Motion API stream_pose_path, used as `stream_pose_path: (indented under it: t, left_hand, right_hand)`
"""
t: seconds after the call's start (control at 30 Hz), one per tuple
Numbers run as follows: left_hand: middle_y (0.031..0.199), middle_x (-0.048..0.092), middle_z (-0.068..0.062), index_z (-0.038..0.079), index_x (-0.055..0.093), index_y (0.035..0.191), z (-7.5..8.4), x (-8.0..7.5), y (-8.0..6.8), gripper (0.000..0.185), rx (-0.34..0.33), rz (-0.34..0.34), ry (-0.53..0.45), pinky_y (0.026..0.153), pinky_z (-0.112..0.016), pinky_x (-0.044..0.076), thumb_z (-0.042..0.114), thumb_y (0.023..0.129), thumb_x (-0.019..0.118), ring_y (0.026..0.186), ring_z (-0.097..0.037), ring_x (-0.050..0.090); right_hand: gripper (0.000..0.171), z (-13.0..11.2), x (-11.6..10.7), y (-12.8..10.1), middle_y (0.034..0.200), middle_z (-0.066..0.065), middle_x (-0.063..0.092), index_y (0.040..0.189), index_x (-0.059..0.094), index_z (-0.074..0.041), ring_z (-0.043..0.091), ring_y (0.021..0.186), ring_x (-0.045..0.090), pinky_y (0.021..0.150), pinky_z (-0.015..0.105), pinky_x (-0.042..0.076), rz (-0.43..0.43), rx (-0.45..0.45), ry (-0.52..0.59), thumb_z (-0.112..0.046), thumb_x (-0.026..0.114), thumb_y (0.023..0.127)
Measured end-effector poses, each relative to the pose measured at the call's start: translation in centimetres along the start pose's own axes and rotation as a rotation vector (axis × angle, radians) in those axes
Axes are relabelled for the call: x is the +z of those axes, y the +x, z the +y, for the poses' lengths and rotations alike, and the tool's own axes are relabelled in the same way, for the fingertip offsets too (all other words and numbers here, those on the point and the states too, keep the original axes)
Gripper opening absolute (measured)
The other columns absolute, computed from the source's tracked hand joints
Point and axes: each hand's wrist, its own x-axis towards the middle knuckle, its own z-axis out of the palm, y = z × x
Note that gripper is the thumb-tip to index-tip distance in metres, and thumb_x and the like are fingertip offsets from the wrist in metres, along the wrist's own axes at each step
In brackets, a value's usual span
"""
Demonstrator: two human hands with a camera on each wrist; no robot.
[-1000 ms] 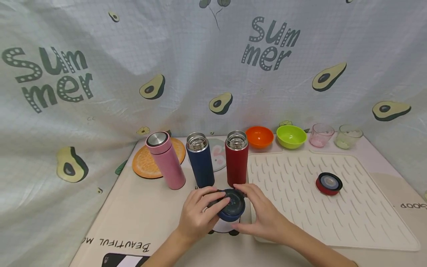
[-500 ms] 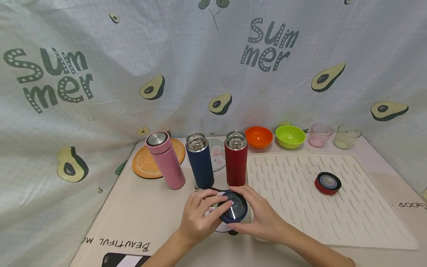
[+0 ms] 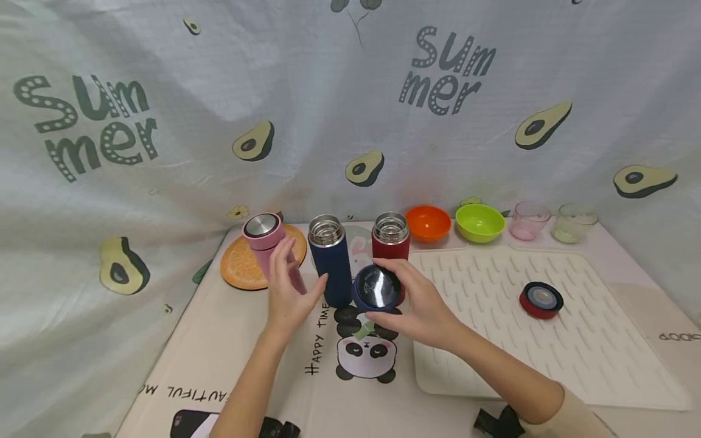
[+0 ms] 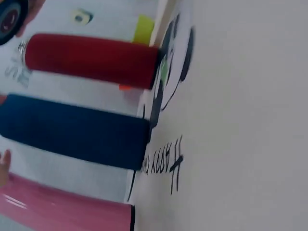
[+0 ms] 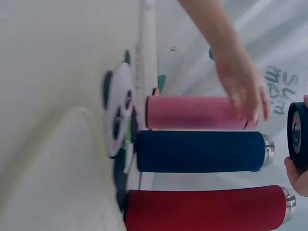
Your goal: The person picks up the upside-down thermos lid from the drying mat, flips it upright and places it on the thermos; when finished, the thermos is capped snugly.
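My right hand (image 3: pixel 402 299) grips a dark blue lid (image 3: pixel 376 287) and holds it above the table, just in front of the open red bottle (image 3: pixel 390 234) and to the right of the open dark blue bottle (image 3: pixel 330 261). In the right wrist view the lid (image 5: pixel 298 134) sits level with the blue bottle's (image 5: pixel 199 151) steel mouth. My left hand (image 3: pixel 296 277) is open with its fingers spread. It holds nothing and hovers between the blue bottle and the lidded pink bottle (image 3: pixel 261 234). The left wrist view shows the blue bottle (image 4: pixel 72 130) between the red (image 4: pixel 91 60) and the pink (image 4: pixel 62 207).
A red lid (image 3: pixel 540 300) lies on the ribbed white drying mat (image 3: pixel 493 340) at the right. An orange bowl (image 3: pixel 428 222), a green bowl (image 3: pixel 479 222), a pink cup (image 3: pixel 527 220) and a clear cup (image 3: pixel 572 223) line the back edge. An orange-slice coaster (image 3: pixel 241 271) lies behind the pink bottle.
The left hand let go of the dark blue lid and moved up and left toward the blue bottle. The right hand lifted the lid away from the table toward the bottles.
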Motion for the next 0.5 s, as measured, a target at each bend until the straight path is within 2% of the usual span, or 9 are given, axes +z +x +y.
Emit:
stream_pose_path:
  t: [0.13,0.2,0.23,0.3,0.37,0.5]
  left_hand:
    - [0.146,0.025,-0.014,0.003,0.016,0.143,-0.8,0.5,0.8,0.099,-0.258,-0.159,-0.171,0.103,-0.043,0.032,0.013,0.069,0.081,0.133,-0.023,0.027]
    - [0.149,0.020,-0.014,0.004,0.011,0.145,-0.6,0.8,1.1,0.098,-0.352,-0.231,-0.239,0.105,-0.043,0.026,0.020,0.074,0.077,0.135,-0.025,0.023]
    - [0.149,0.017,-0.015,0.004,0.008,0.145,-0.5,1.0,1.3,0.096,-0.379,-0.257,-0.283,0.107,-0.044,0.023,0.022,0.078,0.074,0.136,-0.026,0.020]
    - [0.150,0.012,-0.019,0.000,0.004,0.144,-0.6,1.2,1.6,0.092,-0.385,-0.282,-0.379,0.108,-0.046,0.016,0.028,0.084,0.067,0.137,-0.030,0.015]
    - [0.150,0.009,-0.020,-0.001,0.002,0.144,-1.1,1.6,1.8,0.086,-0.361,-0.284,-0.476,0.109,-0.049,0.014,0.033,0.089,0.058,0.137,-0.032,0.012]
    - [0.149,0.008,-0.021,-0.001,0.002,0.145,-2.4,2.3,2.1,0.067,-0.277,-0.289,-0.639,0.107,-0.051,0.015,0.025,0.096,0.040,0.135,-0.034,0.014]
  right_hand:
    - [0.073,-0.3,0.0,2.2,0.128,0.005,0.047,0.133,0.041,-0.010,0.017,0.113,0.047,0.086,0.033,0.048,0.024,-0.026,0.017,-0.013,0.079,0.071]
    - [0.072,-0.4,0.2,3.4,0.129,0.007,0.047,0.133,0.041,-0.008,0.018,0.114,0.047,0.087,0.033,0.048,0.030,-0.043,0.020,-0.014,0.078,0.072]
    - [0.072,-0.5,0.3,4.1,0.129,0.007,0.047,0.134,0.041,-0.008,0.018,0.114,0.047,0.088,0.032,0.047,0.034,-0.045,0.016,-0.014,0.078,0.073]
    - [0.070,-0.6,0.5,5.4,0.128,0.007,0.047,0.133,0.041,-0.007,0.016,0.112,0.047,0.090,0.030,0.046,0.043,-0.053,0.009,-0.015,0.077,0.074]
    - [0.069,-0.6,0.9,6.7,0.127,0.008,0.048,0.133,0.041,-0.005,0.016,0.112,0.047,0.092,0.029,0.044,0.054,-0.059,0.014,-0.015,0.076,0.075]
    - [0.068,-0.7,1.9,8.9,0.128,0.009,0.047,0.133,0.041,-0.004,0.016,0.112,0.047,0.095,0.029,0.041,0.075,-0.049,0.038,-0.015,0.075,0.076]
